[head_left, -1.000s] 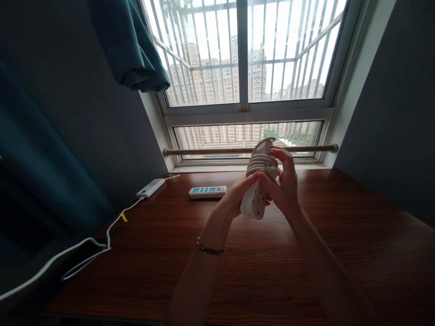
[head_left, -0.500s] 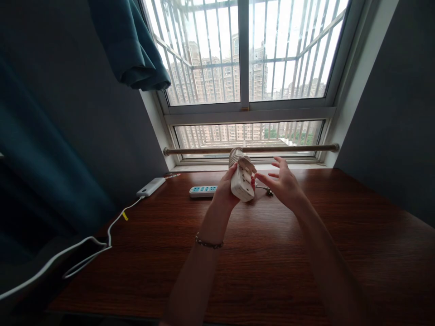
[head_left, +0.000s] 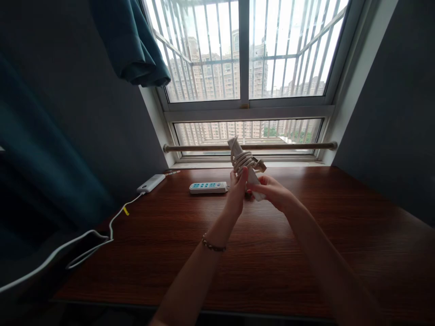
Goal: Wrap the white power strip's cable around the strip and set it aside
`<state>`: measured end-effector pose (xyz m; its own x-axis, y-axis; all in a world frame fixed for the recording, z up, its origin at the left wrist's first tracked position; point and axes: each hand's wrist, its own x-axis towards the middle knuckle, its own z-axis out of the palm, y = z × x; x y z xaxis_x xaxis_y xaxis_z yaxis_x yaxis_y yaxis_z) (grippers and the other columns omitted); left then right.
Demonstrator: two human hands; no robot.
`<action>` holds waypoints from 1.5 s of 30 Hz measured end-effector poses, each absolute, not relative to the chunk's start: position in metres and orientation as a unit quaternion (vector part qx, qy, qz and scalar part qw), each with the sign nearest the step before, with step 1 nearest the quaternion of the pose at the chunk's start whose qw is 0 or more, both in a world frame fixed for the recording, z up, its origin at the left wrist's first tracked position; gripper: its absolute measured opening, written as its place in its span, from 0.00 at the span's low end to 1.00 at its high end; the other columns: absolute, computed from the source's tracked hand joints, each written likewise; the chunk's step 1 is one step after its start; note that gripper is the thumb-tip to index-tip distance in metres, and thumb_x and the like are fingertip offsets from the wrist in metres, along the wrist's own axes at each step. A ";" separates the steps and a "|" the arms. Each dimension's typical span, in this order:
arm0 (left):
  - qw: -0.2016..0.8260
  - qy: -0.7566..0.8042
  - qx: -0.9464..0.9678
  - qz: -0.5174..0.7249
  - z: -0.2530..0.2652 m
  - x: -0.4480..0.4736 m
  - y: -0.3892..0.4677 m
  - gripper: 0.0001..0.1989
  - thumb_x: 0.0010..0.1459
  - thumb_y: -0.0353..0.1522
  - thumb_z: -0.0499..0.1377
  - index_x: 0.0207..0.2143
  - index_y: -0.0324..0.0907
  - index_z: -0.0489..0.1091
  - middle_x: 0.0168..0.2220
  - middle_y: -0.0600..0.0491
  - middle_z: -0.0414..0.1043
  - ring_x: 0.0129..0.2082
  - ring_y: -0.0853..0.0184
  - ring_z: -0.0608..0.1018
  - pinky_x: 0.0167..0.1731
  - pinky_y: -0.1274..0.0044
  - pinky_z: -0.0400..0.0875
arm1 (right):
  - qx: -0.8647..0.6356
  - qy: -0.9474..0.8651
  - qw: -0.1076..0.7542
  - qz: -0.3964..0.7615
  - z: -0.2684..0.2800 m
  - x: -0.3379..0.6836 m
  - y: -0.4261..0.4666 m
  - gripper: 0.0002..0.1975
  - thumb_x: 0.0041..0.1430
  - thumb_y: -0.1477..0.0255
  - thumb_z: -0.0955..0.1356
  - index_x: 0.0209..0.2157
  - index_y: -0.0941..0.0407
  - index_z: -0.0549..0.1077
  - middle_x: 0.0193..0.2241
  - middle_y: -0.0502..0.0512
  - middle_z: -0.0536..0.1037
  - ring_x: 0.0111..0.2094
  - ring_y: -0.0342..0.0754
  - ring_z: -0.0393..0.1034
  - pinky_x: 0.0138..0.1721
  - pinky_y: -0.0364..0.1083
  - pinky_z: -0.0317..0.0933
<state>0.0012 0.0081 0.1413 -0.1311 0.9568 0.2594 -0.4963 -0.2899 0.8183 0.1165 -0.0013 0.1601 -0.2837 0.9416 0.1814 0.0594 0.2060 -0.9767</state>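
Both my hands hold a white power strip (head_left: 245, 165) with its own cord wound in several loops around it, raised upright above the far middle of the wooden desk (head_left: 258, 253). My left hand (head_left: 238, 190), with a bead bracelet on the wrist, grips its left side. My right hand (head_left: 272, 190) grips the lower end from the right. The plug sticks out to the right of the coils.
A second white power strip (head_left: 208, 187) with blue sockets lies flat on the desk to the left of my hands. A white power bank (head_left: 151, 183) sits at the far left, its white cable (head_left: 88, 237) trailing off the desk. A window with a rail (head_left: 299, 146) stands behind.
The strip was lowered from in front of my face toward the desk. My right hand let go half a second ago and has now closed on the strip again.
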 end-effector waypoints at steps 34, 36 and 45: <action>0.804 0.086 0.287 0.513 0.043 -0.010 -0.029 0.27 0.56 0.45 0.51 0.50 0.34 0.65 0.42 0.42 0.74 0.44 0.57 0.74 0.51 0.65 0.59 | -0.635 -0.541 0.503 0.227 0.046 0.099 -0.095 0.27 0.40 0.57 0.71 0.38 0.58 0.62 0.32 0.58 0.74 0.32 0.54 0.70 0.32 0.48 0.62; 0.802 0.083 0.279 0.522 0.044 -0.009 -0.029 0.27 0.57 0.45 0.51 0.51 0.35 0.64 0.43 0.42 0.73 0.46 0.57 0.73 0.51 0.65 0.59 | -0.660 -0.548 0.492 0.146 0.045 0.099 -0.095 0.29 0.41 0.57 0.70 0.41 0.58 0.61 0.34 0.61 0.74 0.33 0.57 0.70 0.33 0.50 0.62; 0.825 0.077 0.287 0.480 0.042 -0.008 -0.038 0.30 0.58 0.48 0.45 0.48 0.32 0.67 0.43 0.40 0.73 0.46 0.57 0.73 0.53 0.65 0.57 | -0.644 -0.630 0.431 0.048 0.035 0.103 -0.099 0.26 0.48 0.60 0.67 0.44 0.61 0.59 0.39 0.66 0.70 0.41 0.60 0.66 0.41 0.54 0.61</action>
